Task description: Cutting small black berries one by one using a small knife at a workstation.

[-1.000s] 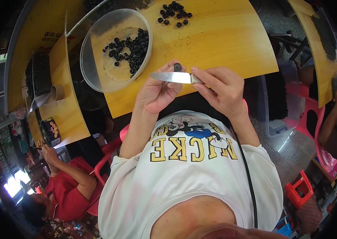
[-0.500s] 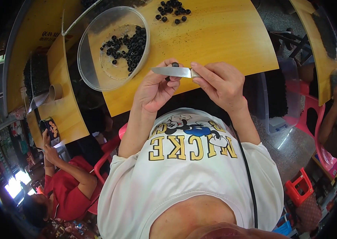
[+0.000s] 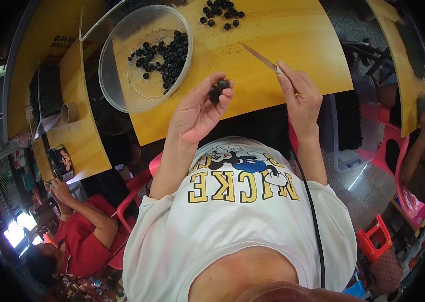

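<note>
My left hand [image 3: 201, 108] is closed round a few small black rubber-like parts [image 3: 215, 94], rounded and held at the fingertips above the table's front edge. To its right, my right hand [image 3: 302, 95] grips a small knife [image 3: 260, 55] by the handle. The blade points up and left over the table, apart from the black parts. Left of my hands a round clear plastic tub [image 3: 109, 95] holds many such black parts. Several more black parts [image 3: 221, 12] lie loose in a group at the far side of the table.
Small dark crumbs dot the yellow wooden table [image 3: 293, 45]. A clear bin [image 3: 341, 156] of black pieces stands right of it. A red stool [image 3: 375, 240] is at the lower right. At the left, a person in red [image 3: 89, 234] sits by another table with a dark can [image 3: 61, 163].
My right hand has drawn the knife away to the right and tilted its blade upward. My left hand stays nearly in place, its black parts now uncovered by the blade.
</note>
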`<state>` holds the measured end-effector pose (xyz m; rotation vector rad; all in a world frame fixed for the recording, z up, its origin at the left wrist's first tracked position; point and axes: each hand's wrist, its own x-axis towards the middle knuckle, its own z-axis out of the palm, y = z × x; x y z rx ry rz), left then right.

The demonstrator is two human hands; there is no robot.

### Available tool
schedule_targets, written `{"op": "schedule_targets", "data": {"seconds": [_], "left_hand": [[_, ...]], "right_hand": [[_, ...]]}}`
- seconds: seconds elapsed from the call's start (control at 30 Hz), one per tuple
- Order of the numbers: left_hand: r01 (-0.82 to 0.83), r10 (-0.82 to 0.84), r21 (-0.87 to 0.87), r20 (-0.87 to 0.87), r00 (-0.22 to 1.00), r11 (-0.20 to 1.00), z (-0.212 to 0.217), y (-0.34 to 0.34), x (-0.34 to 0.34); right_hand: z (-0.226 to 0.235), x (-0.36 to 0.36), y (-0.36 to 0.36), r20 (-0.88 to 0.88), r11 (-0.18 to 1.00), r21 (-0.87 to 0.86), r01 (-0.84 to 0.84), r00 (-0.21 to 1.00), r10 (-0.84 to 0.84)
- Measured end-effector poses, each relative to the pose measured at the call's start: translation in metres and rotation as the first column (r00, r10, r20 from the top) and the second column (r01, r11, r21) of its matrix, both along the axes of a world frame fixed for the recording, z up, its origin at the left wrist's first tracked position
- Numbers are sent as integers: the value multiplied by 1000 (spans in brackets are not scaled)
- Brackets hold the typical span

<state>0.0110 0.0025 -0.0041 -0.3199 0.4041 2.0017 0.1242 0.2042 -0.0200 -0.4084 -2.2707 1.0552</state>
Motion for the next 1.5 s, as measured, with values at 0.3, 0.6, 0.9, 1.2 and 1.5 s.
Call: {"op": "schedule_targets", "data": {"seconds": [0.3,0.6,0.9,1.2,1.5], "left_hand": [[-36,36,26,-7,999,999,-7,-9,0],[9,-35,216,115,993,976,-15,-17,-2],[5,-5,111,-6,1000,994,-13,-14,1],[-11,14,38,-66,998,999,-13,-13,2],[24,-27,98,27,999,995,-17,-13,2]], "right_hand": [[-2,-3,-4,-88,998,60,-16,996,21],[25,-1,-20,-83,968,135,-213,971,225],[26,-14,-32,-138,866,388,-317,908,395],[20,-11,-30,-105,866,394,-309,921,376],[16,-10,-28,-101,864,410,-293,927,362]]}}
